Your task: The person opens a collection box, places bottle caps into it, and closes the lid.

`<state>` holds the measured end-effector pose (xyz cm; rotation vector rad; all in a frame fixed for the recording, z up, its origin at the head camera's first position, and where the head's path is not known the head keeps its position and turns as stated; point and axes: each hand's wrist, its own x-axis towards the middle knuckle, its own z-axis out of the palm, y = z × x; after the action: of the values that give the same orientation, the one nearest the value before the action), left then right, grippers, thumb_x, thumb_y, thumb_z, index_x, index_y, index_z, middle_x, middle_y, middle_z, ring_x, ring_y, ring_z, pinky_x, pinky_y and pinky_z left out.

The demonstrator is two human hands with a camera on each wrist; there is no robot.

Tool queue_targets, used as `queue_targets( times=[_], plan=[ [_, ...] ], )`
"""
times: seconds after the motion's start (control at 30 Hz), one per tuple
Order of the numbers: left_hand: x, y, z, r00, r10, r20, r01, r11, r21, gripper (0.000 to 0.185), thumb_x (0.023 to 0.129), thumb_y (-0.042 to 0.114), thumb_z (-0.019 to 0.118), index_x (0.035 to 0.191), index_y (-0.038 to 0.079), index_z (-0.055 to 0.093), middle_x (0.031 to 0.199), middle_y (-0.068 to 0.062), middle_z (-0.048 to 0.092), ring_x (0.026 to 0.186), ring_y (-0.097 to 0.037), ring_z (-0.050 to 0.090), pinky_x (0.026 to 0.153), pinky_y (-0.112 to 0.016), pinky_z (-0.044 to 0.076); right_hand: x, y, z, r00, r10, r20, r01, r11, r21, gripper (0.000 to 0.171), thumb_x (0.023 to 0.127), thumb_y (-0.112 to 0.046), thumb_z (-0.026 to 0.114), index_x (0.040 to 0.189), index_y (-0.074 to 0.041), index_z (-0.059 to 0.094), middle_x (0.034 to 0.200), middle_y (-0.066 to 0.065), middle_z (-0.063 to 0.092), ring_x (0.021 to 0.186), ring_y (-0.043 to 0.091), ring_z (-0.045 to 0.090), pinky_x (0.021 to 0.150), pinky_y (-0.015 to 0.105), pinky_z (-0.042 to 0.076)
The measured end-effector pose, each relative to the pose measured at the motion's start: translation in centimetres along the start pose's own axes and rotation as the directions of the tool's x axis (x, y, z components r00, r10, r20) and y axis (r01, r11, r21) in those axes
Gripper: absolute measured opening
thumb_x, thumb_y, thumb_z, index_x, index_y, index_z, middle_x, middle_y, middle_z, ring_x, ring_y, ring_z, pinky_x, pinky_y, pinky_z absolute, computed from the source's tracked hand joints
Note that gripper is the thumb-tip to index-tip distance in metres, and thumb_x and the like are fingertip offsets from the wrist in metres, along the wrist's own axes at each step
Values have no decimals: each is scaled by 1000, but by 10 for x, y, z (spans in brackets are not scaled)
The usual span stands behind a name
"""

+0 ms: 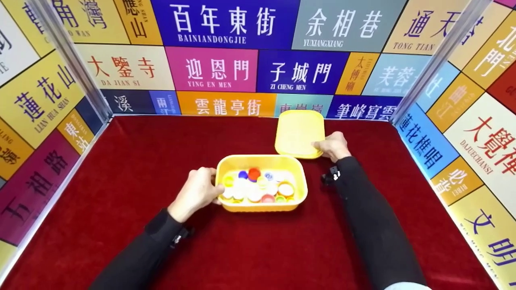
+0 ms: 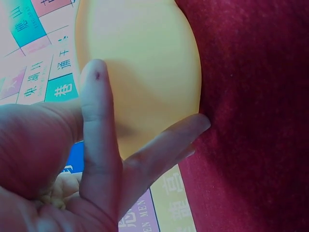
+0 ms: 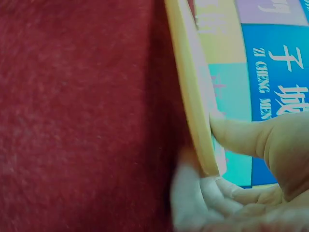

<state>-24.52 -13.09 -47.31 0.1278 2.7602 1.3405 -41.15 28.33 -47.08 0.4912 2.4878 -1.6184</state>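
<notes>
Centrally on the red-covered desk [image 1: 121,193], a yellow box [image 1: 261,161] is being steadied by the left hand [image 1: 196,192], whose fingers [image 2: 96,125] are being pressed against its left wall with the thumb at the rim; this is being read as a light grasp on the box, not a clenched fist. Inside the box, a heap of bottle caps [image 1: 258,186] in white, red, blue, yellow and green is lying loose. Just behind and to the right of the box, the yellow lid [image 1: 299,133] is being held by the right hand [image 1: 332,146], being pinched at its near right edge between thumb and fingers; in the right wrist view the lid's thin edge [image 3: 193,96] is being shown tilted up off the cloth.

Judging by its look, the lid is being taken as light, stiff plastic, smooth and somewhat slippery, so an edge pinch near a corner is being judged the best hold. The box is being judged light too, but its loose caps could be spilled if it is tipped; a hold on the two side walls is being judged safest. Panels printed with place names [image 1: 225,24] are standing round the desk.
</notes>
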Motion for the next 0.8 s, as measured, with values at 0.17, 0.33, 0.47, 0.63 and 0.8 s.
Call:
queue_targets(
  times=[0.17,0.33,0.47,0.63,0.8],
  plan=[
    [0,-1,0,1000,2,1,-2,1000,-9,38,94,-2,77,132,-9,80,106,-24,86,65,-19,83,58,-32,68,-4,-1,-8,995,-22,96,2,977,212,56,108,1,75,154,23,52,109,16,79,82,11,84,88,31,72],
    [0,-2,-1,1000,11,-1,-11,1000,-7,39,94,0,77,133,-9,79,107,-24,86,64,-19,83,57,-31,67,-12,-3,-11,996,-81,47,64,955,291,59,110,-2,73,159,19,46,121,18,72,88,10,82,91,29,72],
    [0,-3,-1,1000,21,-4,-21,1000,-2,39,94,1,77,131,-9,78,106,-24,85,65,-20,83,56,-30,67,-19,-5,-11,991,-133,-8,126,914,385,52,109,0,71,153,15,48,110,11,76,90,11,81,89,28,72],
    [0,-3,-3,1000,15,13,-15,1000,0,39,98,3,78,135,-9,76,110,-26,85,70,-22,85,58,-30,68,-35,-10,-10,986,-166,-19,156,872,464,52,108,4,71,154,14,49,104,5,77,93,12,81,88,28,72],
    [-2,-1,-8,997,73,-28,-70,992,105,54,102,13,81,149,-11,67,126,-28,82,90,-31,86,80,-44,73,-59,-12,-6,979,-201,10,170,852,496,53,109,4,70,156,16,50,108,7,77,95,12,82,89,29,72]
  ],
)
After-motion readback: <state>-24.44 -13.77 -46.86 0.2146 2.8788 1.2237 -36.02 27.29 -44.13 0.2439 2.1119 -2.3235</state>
